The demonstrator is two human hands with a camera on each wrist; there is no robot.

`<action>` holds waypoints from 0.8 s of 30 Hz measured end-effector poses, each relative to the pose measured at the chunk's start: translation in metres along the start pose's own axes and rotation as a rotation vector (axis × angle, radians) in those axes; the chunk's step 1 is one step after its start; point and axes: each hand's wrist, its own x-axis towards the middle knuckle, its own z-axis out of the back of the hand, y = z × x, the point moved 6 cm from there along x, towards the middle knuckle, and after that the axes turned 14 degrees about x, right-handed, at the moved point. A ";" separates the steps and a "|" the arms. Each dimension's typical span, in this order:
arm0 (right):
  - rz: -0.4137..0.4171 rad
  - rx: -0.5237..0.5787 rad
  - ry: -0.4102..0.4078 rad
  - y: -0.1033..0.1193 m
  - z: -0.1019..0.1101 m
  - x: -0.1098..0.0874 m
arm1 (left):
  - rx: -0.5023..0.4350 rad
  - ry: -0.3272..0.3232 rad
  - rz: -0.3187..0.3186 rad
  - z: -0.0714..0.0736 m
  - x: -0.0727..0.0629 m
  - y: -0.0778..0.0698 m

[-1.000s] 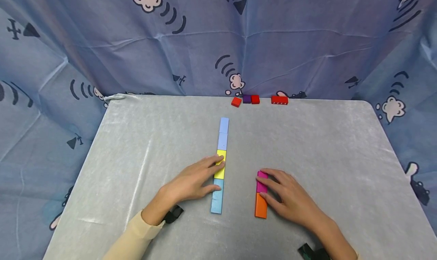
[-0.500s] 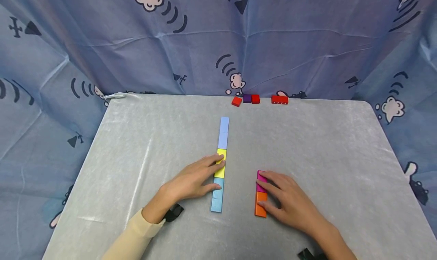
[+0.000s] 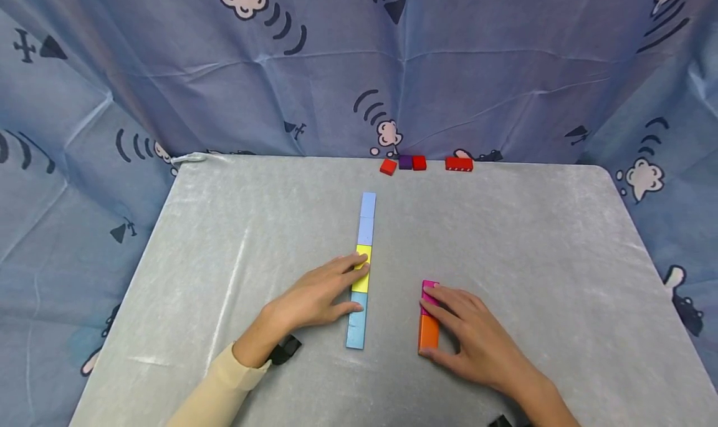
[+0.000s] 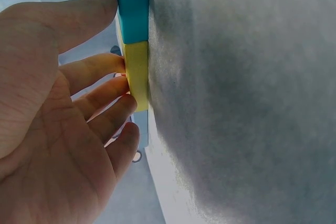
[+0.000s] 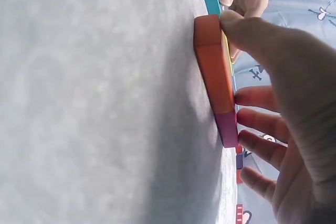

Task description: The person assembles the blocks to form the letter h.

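A straight row of flat blocks runs away from me in the head view: a light blue block point(image 3: 356, 327) nearest, a yellow block point(image 3: 361, 282), then periwinkle blocks point(image 3: 366, 224). My left hand point(image 3: 314, 297) rests on this row from the left, fingertips on the yellow block and thumb on the light blue one. To the right, a magenta block point(image 3: 428, 286) lies end to end with an orange block point(image 3: 429, 332). My right hand point(image 3: 473, 333) touches this pair with extended fingers on the magenta block and thumb at the orange block's near end.
Along the table's far edge lie a tilted red block point(image 3: 387, 167), a purple block point(image 3: 405, 162), a red block point(image 3: 419, 163) and a longer red block point(image 3: 459, 164). A patterned blue curtain point(image 3: 482, 71) hangs behind the grey-covered table point(image 3: 538, 240).
The right thumb has slid along the orange block to its near end, and the right fingers have shifted slightly nearer on the magenta block. The left hand keeps its place.
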 end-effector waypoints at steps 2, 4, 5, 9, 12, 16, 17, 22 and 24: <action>-0.019 -0.001 0.012 0.000 0.000 -0.001 | 0.001 -0.001 -0.001 0.000 0.000 0.000; -0.038 -0.006 0.026 -0.001 -0.001 -0.002 | 0.003 -0.005 -0.003 0.001 0.000 -0.001; -0.045 -0.010 0.032 -0.001 -0.002 -0.003 | 0.004 -0.005 -0.003 0.001 0.000 -0.001; -0.036 -0.014 0.037 0.000 -0.002 -0.004 | 0.002 -0.003 0.001 0.001 0.000 -0.001; -0.022 -0.011 0.035 0.000 -0.001 -0.004 | -0.001 -0.001 0.004 0.001 0.000 -0.001; -0.014 -0.003 0.034 -0.001 0.000 -0.005 | -0.001 -0.004 0.003 0.002 0.000 -0.001; -0.013 -0.002 0.035 0.000 0.000 -0.005 | -0.002 -0.005 0.002 0.002 0.000 -0.001; -0.008 -0.004 0.051 0.000 0.001 -0.005 | 0.000 -0.002 0.003 0.002 0.000 -0.001; -0.006 -0.002 0.057 0.000 0.001 -0.005 | -0.003 0.000 0.005 0.001 0.000 -0.001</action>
